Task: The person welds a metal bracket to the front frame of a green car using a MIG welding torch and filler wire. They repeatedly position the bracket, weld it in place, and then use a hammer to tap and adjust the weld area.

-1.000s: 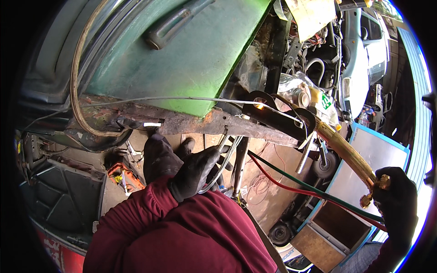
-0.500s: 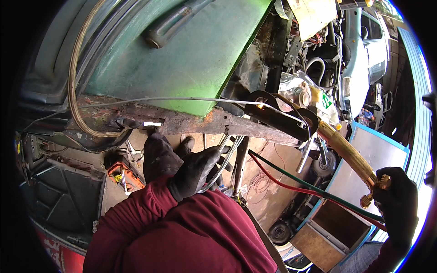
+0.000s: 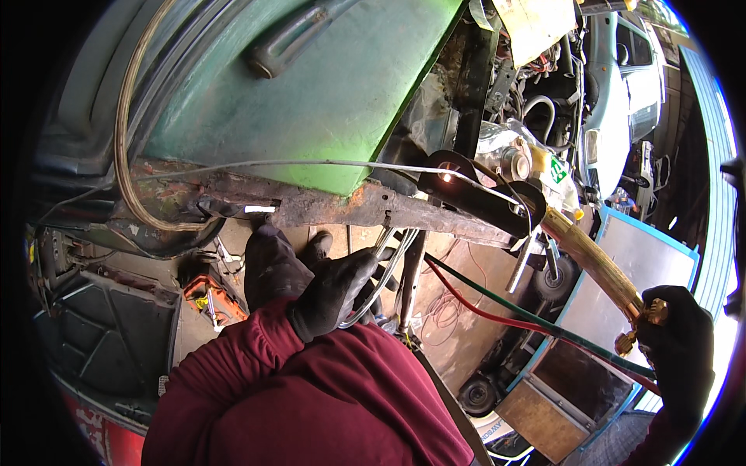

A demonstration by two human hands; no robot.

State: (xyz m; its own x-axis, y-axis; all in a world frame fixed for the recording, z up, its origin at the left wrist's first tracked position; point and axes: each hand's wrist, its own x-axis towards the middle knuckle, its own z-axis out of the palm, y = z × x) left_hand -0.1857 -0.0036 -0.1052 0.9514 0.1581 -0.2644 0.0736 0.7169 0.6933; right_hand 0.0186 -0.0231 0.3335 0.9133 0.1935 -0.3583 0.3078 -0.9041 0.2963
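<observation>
In my black-gloved right hand (image 3: 674, 353), at the right edge, the fingers are closed around the valve end of a brass gas torch (image 3: 594, 260). A green hose (image 3: 517, 309) and a red hose (image 3: 482, 313) run from that hand toward the middle. The torch's far end passes behind a dark, tube-like piece with rounded ends (image 3: 486, 203), where a small orange glow shows. My left hand (image 3: 330, 295), also in a black glove, is closed around a bunch of thin grey rods (image 3: 395, 264) below a rusty metal sill (image 3: 311, 206).
A green vehicle panel (image 3: 311, 101) with a dark handle (image 3: 291, 39) rises ahead. A long thin grey wire (image 3: 311, 164) crosses over the sill. An orange toolbox (image 3: 214, 299) stands on the floor at left. A blue-edged metal cabinet (image 3: 645, 256) and loose wheels (image 3: 478, 396) are at right.
The dark tube-like piece and the far end of the grey wire sit slightly differently, and the orange glow has shifted a little. Both hands keep nearly the same place and grip.
</observation>
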